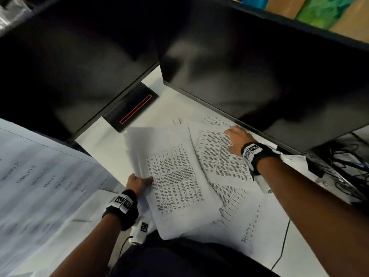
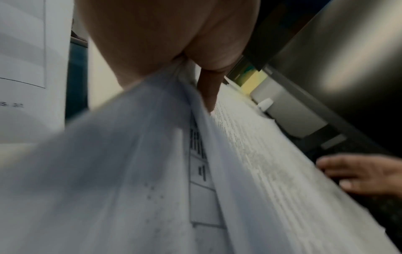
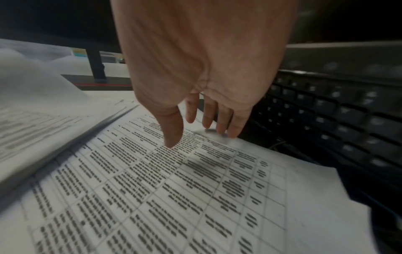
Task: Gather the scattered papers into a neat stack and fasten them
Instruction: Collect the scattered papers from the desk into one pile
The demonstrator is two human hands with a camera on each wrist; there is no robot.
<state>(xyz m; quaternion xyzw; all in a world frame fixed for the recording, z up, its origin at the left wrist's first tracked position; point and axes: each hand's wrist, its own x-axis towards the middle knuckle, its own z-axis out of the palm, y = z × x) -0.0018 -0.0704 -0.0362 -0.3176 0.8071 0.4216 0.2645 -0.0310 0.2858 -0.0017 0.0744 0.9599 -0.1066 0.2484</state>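
Left hand [image 1: 138,181]: thumb on top and fingers beneath, pinching the left edge of a gathered sheaf of printed papers [image 1: 175,180]. The sheaf lies at an angle in the middle of the white desk [image 1: 111,154], its near corner overhanging the desk edge toward the person's lap; in the left wrist view the sheets [image 2: 250,171] fan out loosely from the pinch.

Right hand [image 1: 237,136]: fingers straight and slightly apart, fingertips [image 3: 230,132] pressed down on the far edge of a single table-printed sheet [image 1: 219,156] that lies flat just right of the sheaf; the thumb touches its printed face. Nothing is enclosed in this hand. A further printed page [image 1: 229,194] lies partly under both, nearer the person.

Surroundings: two dark monitors [image 1: 249,72] stand behind the papers, with a black stand base [image 1: 130,107] marked by a red outline between them. A black keyboard [image 3: 337,111] lies just beyond the right hand. A large printed sheet [image 1: 40,176] occupies the left. No containers appear.
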